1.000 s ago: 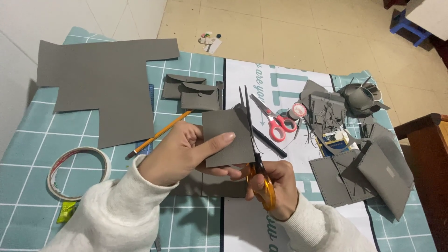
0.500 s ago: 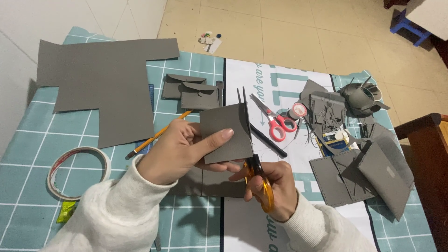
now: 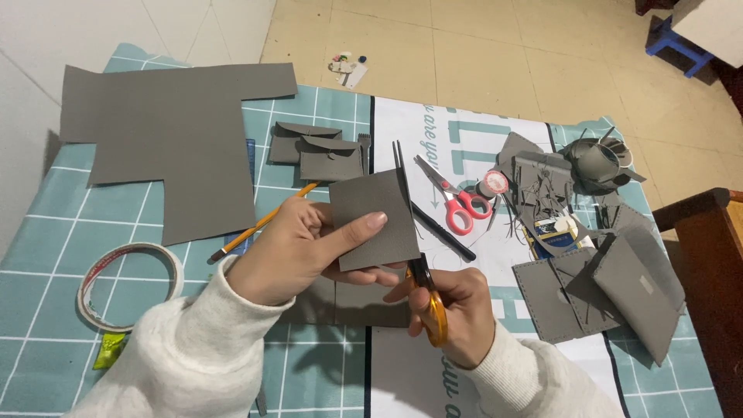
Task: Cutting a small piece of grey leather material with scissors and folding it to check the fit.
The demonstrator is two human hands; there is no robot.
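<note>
Left hand [image 3: 298,248] pinching a grey square sheet [image 3: 373,219] at frame centre, right hand [image 3: 453,310] closed around orange-handled scissors [image 3: 422,271] cutting its right edge, red scissors [image 3: 453,197] beyond, tape roll [image 3: 128,282] lower left

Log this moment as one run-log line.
left hand: holds grey sheet piece | right hand: orange-handled scissors, blades along piece's right edge | nearby: red scissors, tape roll

Tape roll [image 3: 128,285] left of hands; spare scissors [image 3: 453,200] right; large sheet [image 3: 174,139] behind.
</note>
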